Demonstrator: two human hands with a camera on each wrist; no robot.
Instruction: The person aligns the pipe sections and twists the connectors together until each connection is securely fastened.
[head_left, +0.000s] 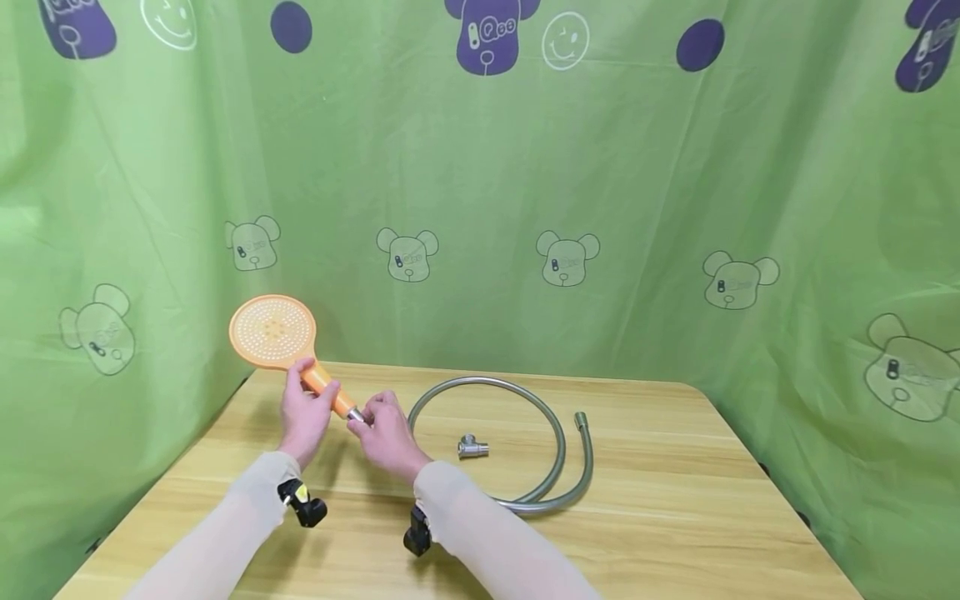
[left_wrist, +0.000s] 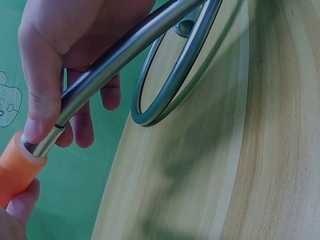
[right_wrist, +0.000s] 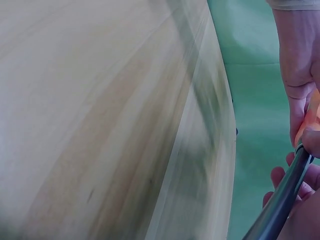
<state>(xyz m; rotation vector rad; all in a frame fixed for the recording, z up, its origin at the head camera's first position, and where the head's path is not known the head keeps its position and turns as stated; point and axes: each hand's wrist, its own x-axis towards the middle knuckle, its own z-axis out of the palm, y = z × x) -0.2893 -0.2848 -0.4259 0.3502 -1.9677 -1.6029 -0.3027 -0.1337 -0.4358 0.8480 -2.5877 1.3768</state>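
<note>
An orange shower head (head_left: 272, 331) with a pale, dotted spray face is held up over the table's left side. My left hand (head_left: 306, 417) grips its orange handle (head_left: 321, 382). At the handle's lower end, my right hand (head_left: 386, 437) pinches the metal end fitting of a grey shower hose (left_wrist: 100, 75). In the left wrist view that fitting (left_wrist: 47, 142) meets the handle's open end, with the right thumb on it. How deep it sits inside cannot be told. The hose loops across the table to its other end fitting (head_left: 581, 420).
A small chrome T-shaped valve (head_left: 471, 447) lies within the hose loop. The wooden table (head_left: 675, 500) has green printed curtains (head_left: 480, 167) behind it and at both sides. Each wrist carries a small black camera (head_left: 417, 533).
</note>
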